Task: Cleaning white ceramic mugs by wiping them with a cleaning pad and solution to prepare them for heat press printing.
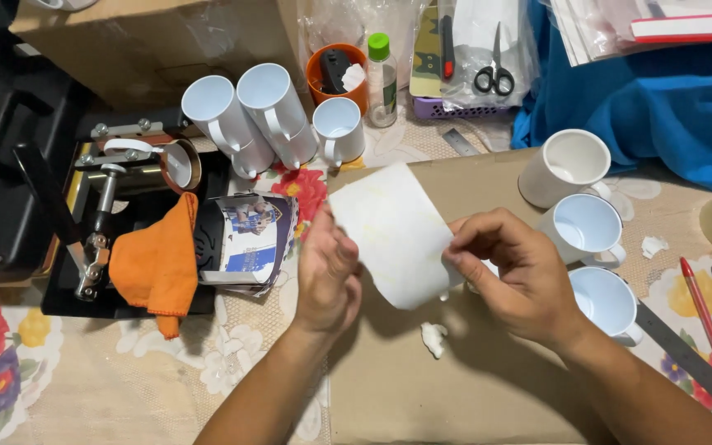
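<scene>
A white sheet of paper [393, 233] with faint yellow marks is held up over a brown cardboard mat [455, 379]. My left hand [327, 272] pinches its left edge and my right hand [508, 276] pinches its right edge. Part of a white mug shows behind the paper's right side, mostly hidden. A small crumpled white scrap [433, 338] lies on the mat below the paper. Three white mugs [584, 227] stand just right of my right hand.
A black mug press [59, 214] with an orange cloth [158, 264] and a printed mug [249, 239] sits at the left. More white mugs [269, 115], an orange cup [335, 66], a bottle [381, 78] and scissors [494, 74] stand behind. A red pen [702, 309] and ruler [686, 354] lie right.
</scene>
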